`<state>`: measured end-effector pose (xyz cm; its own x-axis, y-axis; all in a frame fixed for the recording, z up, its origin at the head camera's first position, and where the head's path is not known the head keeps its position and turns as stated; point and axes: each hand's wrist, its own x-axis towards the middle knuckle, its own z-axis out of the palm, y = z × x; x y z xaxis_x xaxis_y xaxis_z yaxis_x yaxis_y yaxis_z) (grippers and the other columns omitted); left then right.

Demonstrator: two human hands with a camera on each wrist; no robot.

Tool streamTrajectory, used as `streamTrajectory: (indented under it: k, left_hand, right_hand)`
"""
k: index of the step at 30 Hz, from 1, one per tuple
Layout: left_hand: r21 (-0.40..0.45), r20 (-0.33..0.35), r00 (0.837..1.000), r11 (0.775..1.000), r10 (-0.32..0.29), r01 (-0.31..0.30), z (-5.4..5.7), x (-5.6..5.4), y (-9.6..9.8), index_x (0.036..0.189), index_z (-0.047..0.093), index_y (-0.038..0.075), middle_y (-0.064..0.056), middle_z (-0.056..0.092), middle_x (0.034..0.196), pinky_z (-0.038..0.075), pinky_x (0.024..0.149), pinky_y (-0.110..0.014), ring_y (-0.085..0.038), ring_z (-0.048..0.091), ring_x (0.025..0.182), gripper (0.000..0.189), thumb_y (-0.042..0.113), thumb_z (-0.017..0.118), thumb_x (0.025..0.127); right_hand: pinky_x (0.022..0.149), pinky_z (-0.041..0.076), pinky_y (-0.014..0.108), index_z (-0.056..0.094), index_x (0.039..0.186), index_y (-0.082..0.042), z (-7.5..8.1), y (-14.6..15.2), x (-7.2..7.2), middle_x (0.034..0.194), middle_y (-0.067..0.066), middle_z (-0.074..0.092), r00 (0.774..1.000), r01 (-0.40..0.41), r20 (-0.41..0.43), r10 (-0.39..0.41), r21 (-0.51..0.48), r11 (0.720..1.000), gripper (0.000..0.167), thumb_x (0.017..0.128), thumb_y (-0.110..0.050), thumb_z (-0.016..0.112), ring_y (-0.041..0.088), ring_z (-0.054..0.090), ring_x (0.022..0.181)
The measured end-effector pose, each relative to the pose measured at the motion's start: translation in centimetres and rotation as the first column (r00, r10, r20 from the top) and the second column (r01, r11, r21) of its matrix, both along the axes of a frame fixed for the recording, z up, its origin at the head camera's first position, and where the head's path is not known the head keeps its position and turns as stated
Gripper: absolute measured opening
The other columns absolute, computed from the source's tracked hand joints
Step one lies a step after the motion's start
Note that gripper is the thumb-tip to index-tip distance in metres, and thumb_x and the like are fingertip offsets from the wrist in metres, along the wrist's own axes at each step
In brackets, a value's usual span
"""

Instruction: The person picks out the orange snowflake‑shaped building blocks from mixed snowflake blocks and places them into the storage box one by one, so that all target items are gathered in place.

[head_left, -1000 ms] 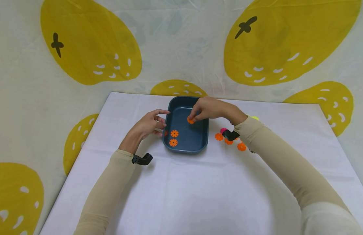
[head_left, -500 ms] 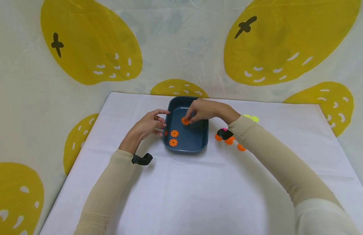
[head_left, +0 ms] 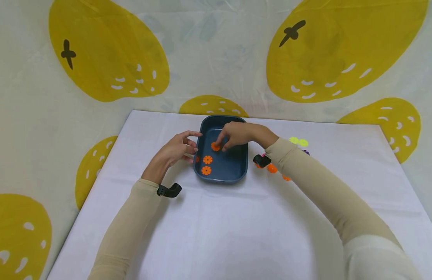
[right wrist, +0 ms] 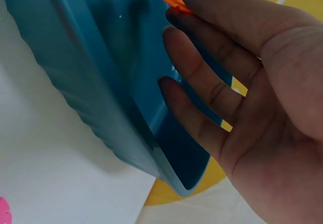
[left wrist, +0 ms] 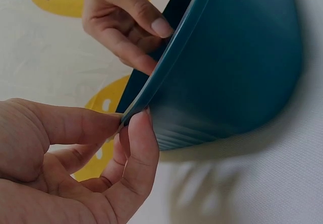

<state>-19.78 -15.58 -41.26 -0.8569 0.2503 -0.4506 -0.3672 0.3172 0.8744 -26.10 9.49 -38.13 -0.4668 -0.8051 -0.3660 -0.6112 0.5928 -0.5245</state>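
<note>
A dark blue rectangular tray (head_left: pixel 221 181) stands on the white table. My left hand (head_left: pixel 177 149) holds the tray's left side; in the left wrist view, its thumb and a finger pinch the rim. Inside the tray, my right hand (head_left: pixel 238 134) has a notched orange plastic disc (head_left: pixel 215 146) at its fingertips. The right wrist view shows this disc (right wrist: pixel 174 2) edge-on between thumb and index finger, the other fingers spread. Two more orange discs, one (head_left: pixel 207 160) behind the other (head_left: pixel 206 170), lie flat along the tray's left side.
Right of the tray lie several loose orange discs (head_left: pixel 272 168), yellow discs (head_left: pixel 298 142) and a purple disc (head_left: pixel 306 152), some partly hidden by the right forearm. A pink disc (right wrist: pixel 4 211) shows in the right wrist view. A fruit-printed cloth (head_left: pixel 216 58) hangs behind the table.
My right hand has moved left and slightly nearer inside the tray, carrying the orange disc towards the two lying there. My left hand has stayed at the rim.
</note>
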Motion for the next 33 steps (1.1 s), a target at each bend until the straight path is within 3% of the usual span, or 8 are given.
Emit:
streamTrajectory:
  k: [14,23,33]
  left_hand:
    - [0.002,-0.014,1.0,1.0,-0.002,0.002,0.0,0.1,0.0,0.142,0.054,0.024,-0.011,0.05,0.108,0.059,0.064,-0.034,-0.027,0.057,0.099,0.057,-0.006,0.06,0.094]
    - [-0.016,-0.02,1.0,1.0,-0.008,0.008,0.0,0.1,0.1,0.144,0.052,0.024,-0.012,0.051,0.112,0.06,0.069,-0.037,-0.028,0.056,0.1,0.059,-0.005,0.06,0.094]
    - [-0.021,-0.022,1.0,1.0,-0.004,0.004,-0.1,-0.1,0.0,0.144,0.053,0.024,-0.012,0.051,0.112,0.06,0.077,-0.045,-0.028,0.055,0.103,0.06,-0.005,0.059,0.093]
  right_hand:
    - [0.108,0.046,0.041,0.067,0.136,-0.012,-0.5,-1.3,0.4,0.139,0.004,0.064,0.998,-0.044,0.041,0.041,0.055,0.998,0.042,0.095,-0.017,0.073,0.022,0.059,0.125]
    - [0.113,0.042,0.043,0.061,0.142,-0.013,-0.5,-1.4,0.6,0.145,0.004,0.058,0.998,-0.022,0.056,0.017,0.089,0.996,0.049,0.095,-0.021,0.073,0.023,0.055,0.128]
    - [0.113,0.041,0.045,0.061,0.142,-0.014,-0.4,-1.0,0.1,0.144,0.005,0.059,1.0,-0.014,-0.007,0.015,0.084,0.996,0.05,0.096,-0.028,0.072,0.024,0.054,0.131]
